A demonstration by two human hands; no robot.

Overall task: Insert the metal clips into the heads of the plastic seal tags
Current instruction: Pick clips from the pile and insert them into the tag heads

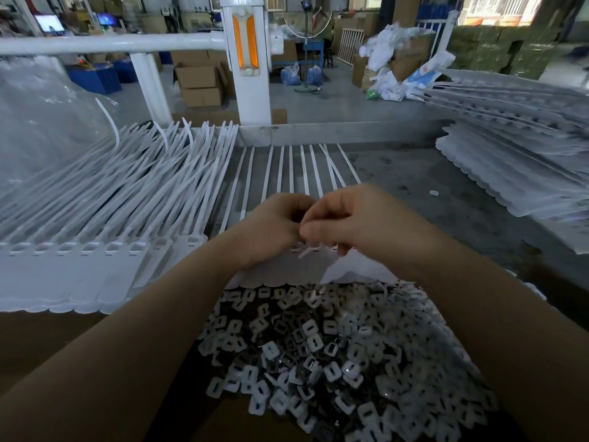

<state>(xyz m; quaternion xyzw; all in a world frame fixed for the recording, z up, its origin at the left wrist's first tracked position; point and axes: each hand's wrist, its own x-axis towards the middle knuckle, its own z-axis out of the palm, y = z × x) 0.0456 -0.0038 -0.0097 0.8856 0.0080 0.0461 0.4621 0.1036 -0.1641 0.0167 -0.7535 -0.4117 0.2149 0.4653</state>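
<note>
Both hands meet at centre over the heads of a strip of seal tags (287,266); the left hand (271,228) curls to steady it, the right hand (347,218) pinches something small, likely a clip; the heap of metal clips (334,352) lies nearest, within easy reach.

Grey bench (398,173): bare patch beyond the grip. White post (251,90) with orange strips: past the bench's far edge. White rail (105,43): far left. Cardboard boxes (200,82): floor behind. Clear plastic bag (41,116): left. Monitors (49,23): far left background.
</note>
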